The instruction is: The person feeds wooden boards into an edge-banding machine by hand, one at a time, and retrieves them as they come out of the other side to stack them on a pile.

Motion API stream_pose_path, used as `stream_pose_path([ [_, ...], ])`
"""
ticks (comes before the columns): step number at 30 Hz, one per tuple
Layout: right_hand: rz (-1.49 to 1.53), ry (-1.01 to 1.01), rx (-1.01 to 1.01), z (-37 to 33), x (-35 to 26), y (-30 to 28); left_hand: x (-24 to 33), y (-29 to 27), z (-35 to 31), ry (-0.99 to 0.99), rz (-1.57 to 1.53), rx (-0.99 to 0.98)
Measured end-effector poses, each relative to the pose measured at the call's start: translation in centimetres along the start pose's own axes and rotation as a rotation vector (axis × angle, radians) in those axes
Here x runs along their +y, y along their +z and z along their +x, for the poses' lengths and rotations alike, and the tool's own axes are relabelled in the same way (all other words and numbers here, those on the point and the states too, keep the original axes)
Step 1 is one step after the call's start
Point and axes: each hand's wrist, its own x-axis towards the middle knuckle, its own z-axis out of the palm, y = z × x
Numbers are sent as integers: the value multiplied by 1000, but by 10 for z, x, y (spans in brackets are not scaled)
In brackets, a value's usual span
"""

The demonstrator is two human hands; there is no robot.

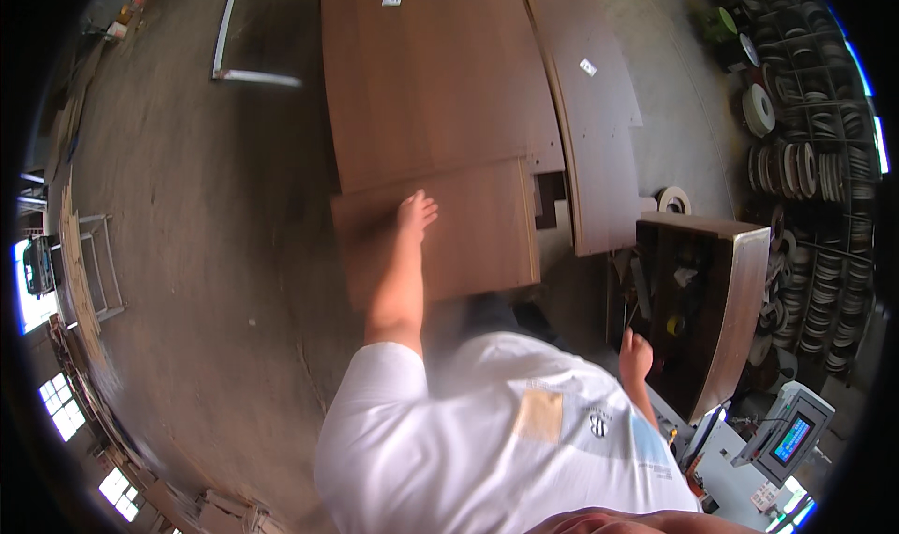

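My left hand reaches out over a smaller brown wood-grain panel, fingers stretched and slightly apart; whether it touches the surface I cannot tell. The panel overlaps the near end of a large brown panel, and its near part looks blurred. Down at my right side, my right hand is closed, with a thin, stick-like thing rising from it, too small to name. That hand is beside an open-topped wooden box with loose things inside, among them a yellow roll.
A long brown panel lies right of the large one. Racks of banding rolls line the right side. A machine with a screen stands at the lower right. At the far left are a pale metal frame and stacked boards.
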Motion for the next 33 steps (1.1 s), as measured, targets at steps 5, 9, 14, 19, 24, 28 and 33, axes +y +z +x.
stream_pose_path([
  [5,28,244,-272,-40,23,15,45,-16,39,34,-355,51],
  [9,187,329,-355,-43,47,30,45,-4,69,-46,-490,115],
  [14,449,-58,-363,-38,52,49,34,12,65,88,-469,210],
  [19,293,203,-573,-27,-2,16,27,18,55,74,-446,227],
  [24,538,308,-597,-18,1,23,0,48,16,34,-502,248],
  [28,941,102,-610,-4,20,77,-30,62,-39,-17,-504,174],
  [33,823,-216,-775,55,-58,75,-64,75,-114,-181,-568,31],
])
